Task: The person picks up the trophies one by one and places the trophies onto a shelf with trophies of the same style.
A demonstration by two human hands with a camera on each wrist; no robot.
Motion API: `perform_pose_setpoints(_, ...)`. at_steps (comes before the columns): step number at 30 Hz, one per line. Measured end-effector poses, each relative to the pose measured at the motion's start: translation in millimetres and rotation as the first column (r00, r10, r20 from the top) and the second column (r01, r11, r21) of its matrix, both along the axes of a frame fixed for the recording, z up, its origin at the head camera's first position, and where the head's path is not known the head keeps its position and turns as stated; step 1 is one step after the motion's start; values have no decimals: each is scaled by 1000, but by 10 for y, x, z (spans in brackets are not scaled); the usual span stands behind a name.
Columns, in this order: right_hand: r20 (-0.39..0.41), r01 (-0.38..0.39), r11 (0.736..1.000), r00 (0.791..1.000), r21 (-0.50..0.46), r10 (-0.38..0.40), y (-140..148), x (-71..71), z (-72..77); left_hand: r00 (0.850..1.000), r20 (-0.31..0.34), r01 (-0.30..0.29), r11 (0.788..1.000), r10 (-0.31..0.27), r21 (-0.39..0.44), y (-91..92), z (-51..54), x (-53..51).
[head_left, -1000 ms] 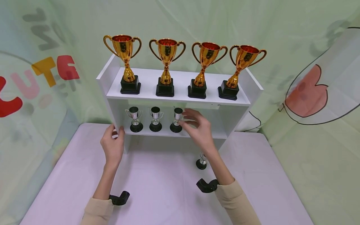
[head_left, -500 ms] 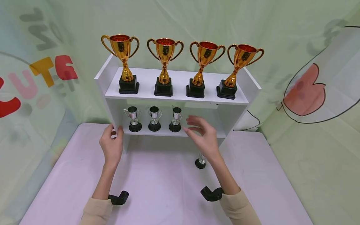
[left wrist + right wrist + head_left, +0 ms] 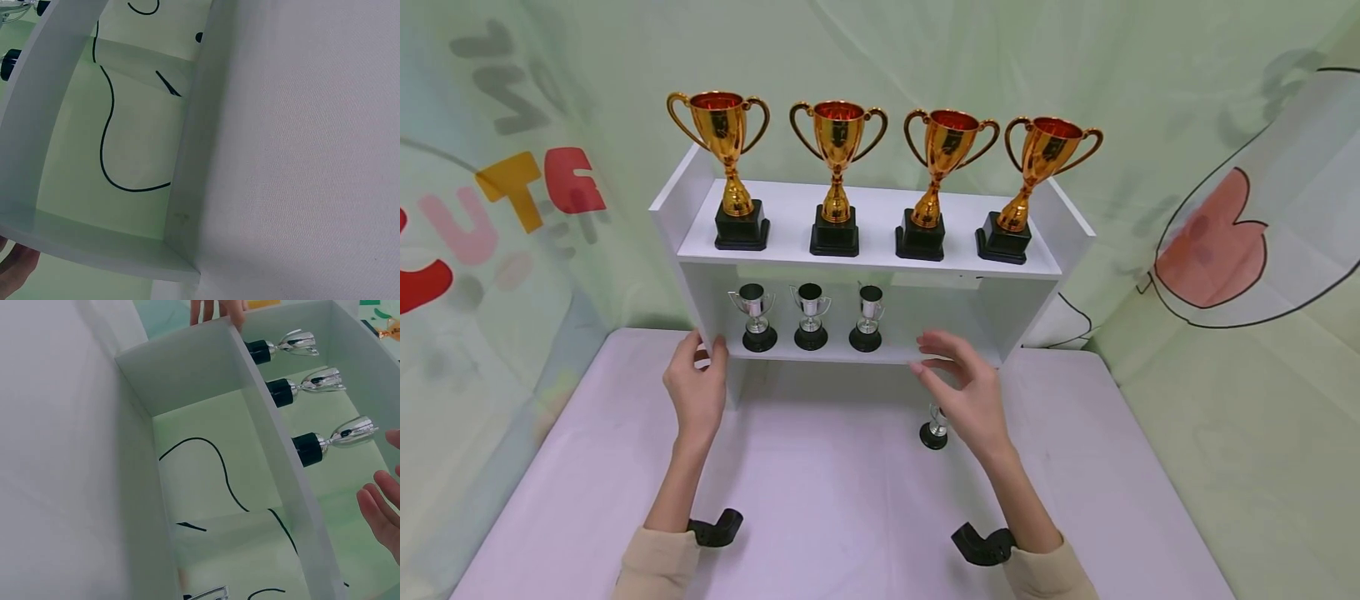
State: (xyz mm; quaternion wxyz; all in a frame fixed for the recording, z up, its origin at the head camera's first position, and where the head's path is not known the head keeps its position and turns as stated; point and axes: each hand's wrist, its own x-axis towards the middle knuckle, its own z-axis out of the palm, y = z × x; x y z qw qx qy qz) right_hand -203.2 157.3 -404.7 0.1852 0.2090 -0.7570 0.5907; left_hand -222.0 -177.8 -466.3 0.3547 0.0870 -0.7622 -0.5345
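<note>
My left hand (image 3: 697, 383) grips the left side panel of a white two-tier shelf (image 3: 865, 361), thumb at the front edge and fingers outside. In the left wrist view only some fingers (image 3: 17, 265) show. My right hand (image 3: 966, 392), holding nothing, hovers before the shelf's lower right part, its thumb and fingers apart. Left of it on the lower board stand three small silver trophy cups on black bases; the right one (image 3: 867, 321) is nearest. Another silver trophy cup (image 3: 934, 433) stands on the table below, partly hidden by my right hand.
Several gold trophy cups, such as the leftmost one (image 3: 730, 158), line the top board. A pale cloth (image 3: 820, 500) covers the table. Green printed fabric (image 3: 1150, 167) hangs behind and at the sides. A thin black cord (image 3: 1078, 310) shows right of the shelf.
My right hand has drawn away from the right silver trophy cup on the lower board, moving right and toward me. The left hand keeps its hold on the shelf.
</note>
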Motion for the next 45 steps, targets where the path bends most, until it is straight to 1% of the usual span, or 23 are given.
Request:
perform_pose_setpoints(6, -23, 15, 1000, 1000, -18, -16, 86, 95, -122, 1000, 4, -9, 1000, 9, 4, -2, -4, 1)
perform_pose_setpoints(10, -15, 38, 999, 999, -19, -38, 146, 152, -209, 1000, 11, -20, 1000, 20, 7, 1, -5, -4)
perform_pose_setpoints(13, 3, 76, 997, 997, -1, -76, 200, 184, -292, 1000, 16, -23, 1000, 23, 12, 2, -4, -8)
perform_pose_setpoints(17, 24, 137, 989, 990, 50, -139, 273, 218, -422, 1000, 18, -21, 1000, 21, 9, 0, -4, -13)
perform_pose_setpoints(19, 28, 150, 986, 988, 68, -152, 308, 226, -490, 1000, 17, -21, 1000, 20, 10, -1, -2, -12)
perform_pose_setpoints(24, 33, 171, 980, 984, 106, -175, 383, 221, -614, 1000, 12, -20, 1000, 20, 13, -1, 4, -4)
perform_pose_setpoints(29, 61, 221, 959, 970, 176, -234, 443, 219, -704, 1000, 12, -19, 1000, 18, 9, 3, 2, -3)
perform_pose_setpoints(33, 73, 238, 948, 963, 209, -258, 471, 209, -769, 1000, 15, -18, 1000, 18, 14, 5, 4, -5)
perform_pose_setpoints(37, 90, 243, 946, 959, 215, -267, 479, 190, -836, 1000, 20, -18, 1000, 17, 19, 3, 5, -6)
perform_pose_setpoints(43, 157, 242, 951, 949, 190, -273, 488, 156, -947, 1000, 15, -16, 1000, 16, 11, 1, -3, -10)
perform_pose_setpoints(45, 178, 245, 950, 943, 195, -280, 491, 150, -981, 1000, 13, -16, 1000, 16, 8, 1, -6, -10)
